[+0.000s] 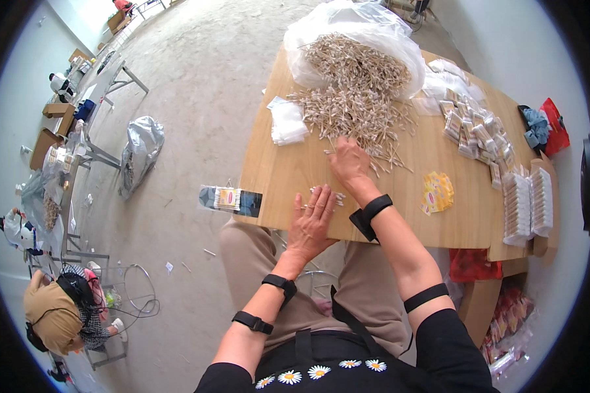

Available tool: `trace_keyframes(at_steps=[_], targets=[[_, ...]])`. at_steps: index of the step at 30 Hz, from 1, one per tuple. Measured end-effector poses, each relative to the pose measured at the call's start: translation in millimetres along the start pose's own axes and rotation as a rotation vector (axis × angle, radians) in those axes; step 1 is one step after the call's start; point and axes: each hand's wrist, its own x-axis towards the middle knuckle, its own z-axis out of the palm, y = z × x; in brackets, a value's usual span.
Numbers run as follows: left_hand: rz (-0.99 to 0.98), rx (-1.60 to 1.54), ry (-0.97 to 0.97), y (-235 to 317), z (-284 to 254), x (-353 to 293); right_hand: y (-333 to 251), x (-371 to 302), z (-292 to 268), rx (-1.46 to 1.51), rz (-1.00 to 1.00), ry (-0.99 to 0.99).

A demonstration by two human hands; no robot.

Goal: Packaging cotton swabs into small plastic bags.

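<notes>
A large heap of cotton swabs spills from a clear plastic bag onto the wooden table. At the heap's near edge, my right hand has its fingers bent down around some swabs, whose white tips stick out on its left. My left hand lies at the table's front edge, fingers stretched out flat over a few loose swabs; what is under its palm is hidden. Yellow and white printed cards lie fanned to the right of my hands.
Clear plastic sleeves lie left of the heap. Filled swab packs are piled on the right, near upright rows of packs. A pack rests on a dark strip at the left edge. Another person sits at lower left.
</notes>
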Motion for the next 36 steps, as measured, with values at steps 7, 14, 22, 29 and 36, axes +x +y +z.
trace_keyframes(at_steps=[7,14,22,29,36], targets=[[-0.011,0.032,0.007,-4.4,1.1,-2.4,21.0,-21.7,-9.1,0.086,-0.103,-0.248],[-0.004,0.023,0.015,-4.5,2.6,-1.0,56.7,-15.6,-26.6,0.134,0.094,-0.117],[-0.013,0.013,-0.013,-2.7,-2.5,-2.0,32.4,-54.1,-26.1,0.139,-0.027,-0.119],[-0.008,0.020,-0.003,-3.3,-0.9,-1.6,37.5,-55.5,-17.9,0.060,-0.153,-0.105],[-0.015,0.033,0.004,-4.5,-1.3,-3.4,19.5,-56.4,-31.9,0.076,-0.197,-0.066]])
